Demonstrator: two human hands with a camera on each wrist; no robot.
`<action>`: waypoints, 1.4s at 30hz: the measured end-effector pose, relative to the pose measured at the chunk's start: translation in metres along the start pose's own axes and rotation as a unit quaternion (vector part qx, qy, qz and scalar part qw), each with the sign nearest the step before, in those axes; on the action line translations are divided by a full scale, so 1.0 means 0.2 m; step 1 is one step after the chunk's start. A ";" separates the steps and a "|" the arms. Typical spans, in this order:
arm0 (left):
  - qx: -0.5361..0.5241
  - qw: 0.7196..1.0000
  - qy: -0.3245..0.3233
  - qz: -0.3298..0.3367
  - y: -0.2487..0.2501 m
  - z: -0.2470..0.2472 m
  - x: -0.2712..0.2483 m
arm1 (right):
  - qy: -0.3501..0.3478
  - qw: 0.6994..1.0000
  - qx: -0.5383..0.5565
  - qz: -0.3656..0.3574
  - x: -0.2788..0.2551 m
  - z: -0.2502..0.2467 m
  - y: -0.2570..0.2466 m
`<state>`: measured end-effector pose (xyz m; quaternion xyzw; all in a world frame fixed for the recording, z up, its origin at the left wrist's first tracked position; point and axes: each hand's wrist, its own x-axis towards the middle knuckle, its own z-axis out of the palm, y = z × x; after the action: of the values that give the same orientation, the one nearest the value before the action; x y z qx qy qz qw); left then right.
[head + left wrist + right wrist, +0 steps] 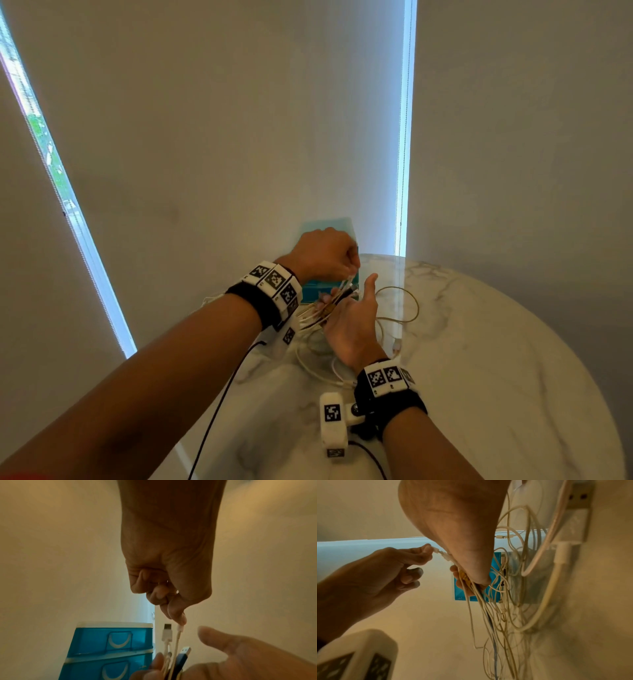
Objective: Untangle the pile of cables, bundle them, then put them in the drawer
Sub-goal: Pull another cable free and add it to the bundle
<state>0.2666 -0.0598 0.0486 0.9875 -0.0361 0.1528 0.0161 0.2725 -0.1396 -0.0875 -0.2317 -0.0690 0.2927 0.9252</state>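
White cable end (179, 628) is pinched between thumb and forefinger of the left hand (322, 255), whose remaining fingers (155, 595) are curled toward the palm, held above the marble worktop (496, 342) in front of the blue drawer unit (109, 649). Just right of it, the right hand (352, 320) grips a bunch of cables (489, 615) with fingers clamped round them and thumb (371, 286) raised free; white plugs and one dark plug (182, 657) stand up from the grip. Loose loops (404, 305) trail onto the worktop to the right.
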 end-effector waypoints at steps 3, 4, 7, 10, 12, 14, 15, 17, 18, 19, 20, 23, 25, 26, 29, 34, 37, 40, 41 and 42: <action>-0.038 0.999 0.000 -0.027 -0.03 0.01 0.00 | 0.002 0.999 -0.052 0.002 -0.01 0.03 0.02; -0.065 0.997 0.006 -0.034 -0.06 0.02 -0.01 | 0.018 0.997 -0.074 -0.005 -0.01 0.04 0.02; -0.184 0.981 -0.001 -0.053 -0.11 0.06 -0.05 | 0.072 0.987 -0.134 -0.053 -0.01 0.05 0.03; -0.319 0.935 -0.129 -0.087 -0.09 0.12 -0.14 | 0.074 0.977 -0.184 -0.081 0.00 0.04 0.03; -0.395 0.887 -0.215 -0.107 -0.08 0.18 -0.21 | 0.067 0.972 -0.209 -0.084 0.02 0.02 0.03; -0.435 0.866 -0.216 -0.115 -0.09 0.24 -0.26 | 0.075 0.970 -0.216 -0.081 0.03 0.02 0.01; -0.450 0.861 -0.208 -0.115 -0.11 0.27 -0.27 | 0.085 0.967 -0.225 -0.082 0.03 0.02 0.01; -0.449 0.861 -0.211 -0.112 -0.12 0.30 -0.29 | 0.108 0.958 -0.253 -0.085 0.04 0.03 0.00; -0.433 0.869 -0.214 -0.112 -0.13 0.32 -0.28 | 0.112 0.953 -0.266 -0.089 0.04 0.02 -0.01; -0.418 0.876 -0.216 -0.107 -0.14 0.31 -0.28 | 0.113 0.951 -0.272 -0.094 0.04 0.02 -0.01; -0.397 0.888 -0.210 -0.101 -0.15 0.31 -0.27 | 0.108 0.950 -0.276 -0.098 0.03 0.03 -0.01; -0.313 0.933 -0.155 -0.086 -0.16 0.32 -0.25 | 0.076 0.947 -0.297 -0.100 0.01 0.05 -0.02; -0.239 0.958 -0.133 -0.089 -0.19 0.35 -0.24 | 0.053 0.946 -0.301 -0.107 -0.01 0.07 -0.03; -0.213 0.964 -0.133 -0.089 -0.21 0.37 -0.24 | 0.048 0.948 -0.297 -0.102 -0.02 0.08 -0.04; -0.177 0.973 -0.134 -0.064 -0.25 0.36 -0.24 | 0.052 0.954 -0.285 -0.075 0.00 0.04 -0.06; -0.216 0.968 -0.109 -0.066 -0.25 0.26 -0.26 | 0.008 0.956 -0.286 -0.056 -0.02 0.00 -0.12; -0.287 0.949 -0.017 -0.130 -0.28 0.16 -0.26 | -0.014 0.953 -0.300 -0.043 -0.02 -0.01 -0.14; -0.321 0.919 0.093 -0.208 -0.37 0.06 -0.26 | -0.019 0.938 -0.344 -0.034 -0.03 0.02 -0.13; -0.337 0.910 0.111 -0.214 -0.40 0.04 -0.27 | -0.021 0.924 -0.381 -0.035 -0.03 0.03 -0.13; -0.348 0.905 0.118 -0.215 -0.43 0.03 -0.27 | -0.026 0.903 -0.427 -0.041 -0.03 0.03 -0.12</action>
<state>0.2233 0.0287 0.0247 0.8776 0.1279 0.2386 0.3957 0.2773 -0.1578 -0.0701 -0.5942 -0.2205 0.2028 0.7464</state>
